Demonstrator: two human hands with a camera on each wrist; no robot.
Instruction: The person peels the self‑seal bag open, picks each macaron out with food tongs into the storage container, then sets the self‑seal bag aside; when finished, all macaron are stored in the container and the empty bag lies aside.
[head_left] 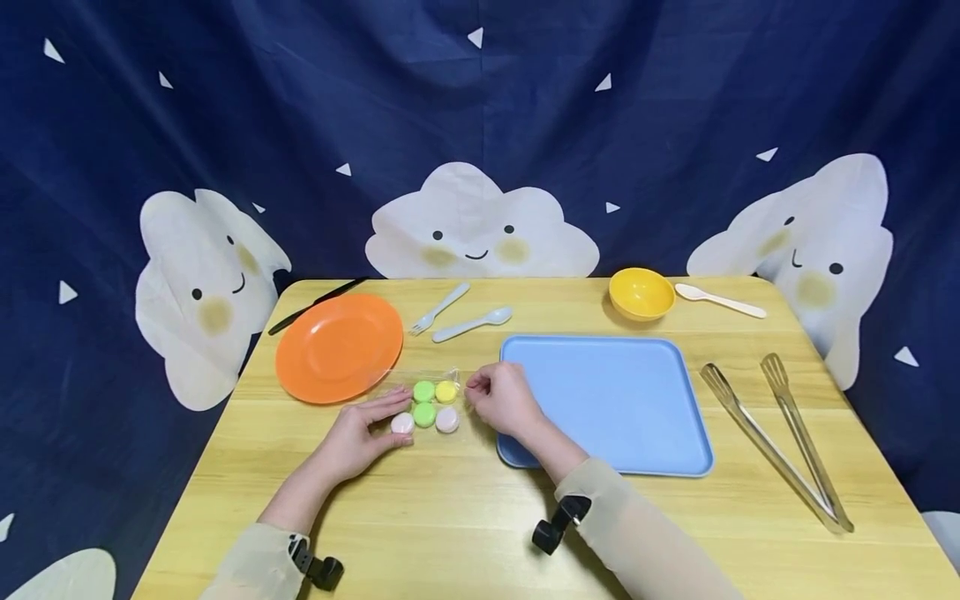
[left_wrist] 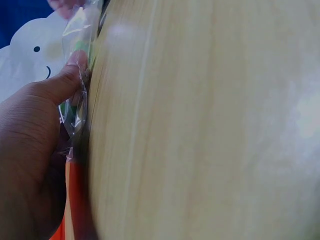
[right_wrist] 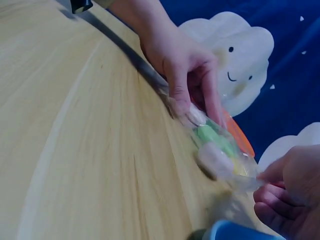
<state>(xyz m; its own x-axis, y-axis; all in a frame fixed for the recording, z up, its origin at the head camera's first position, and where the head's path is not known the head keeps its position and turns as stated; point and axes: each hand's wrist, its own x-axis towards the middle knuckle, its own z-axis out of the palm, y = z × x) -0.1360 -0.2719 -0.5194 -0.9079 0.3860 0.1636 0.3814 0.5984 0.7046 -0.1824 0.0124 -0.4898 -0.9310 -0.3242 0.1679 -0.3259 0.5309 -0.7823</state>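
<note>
A clear plastic bag of small round macarons lies between my hands, in front of the orange plate. Inside are green macarons, a yellow one and pale pink ones. My left hand holds the bag's left end, thumb at the near side and fingers at the far side, around a pale macaron. At the opposite end, my right hand pinches the edge of the plastic between thumb and forefinger, its other fingers curled in. In the left wrist view the left thumb presses against the film.
A blue tray reaches under my right forearm. The orange plate stands left, a black knife behind it. Farther back are a grey fork, grey spoon, yellow bowl and pale spoon. Metal tongs lie right.
</note>
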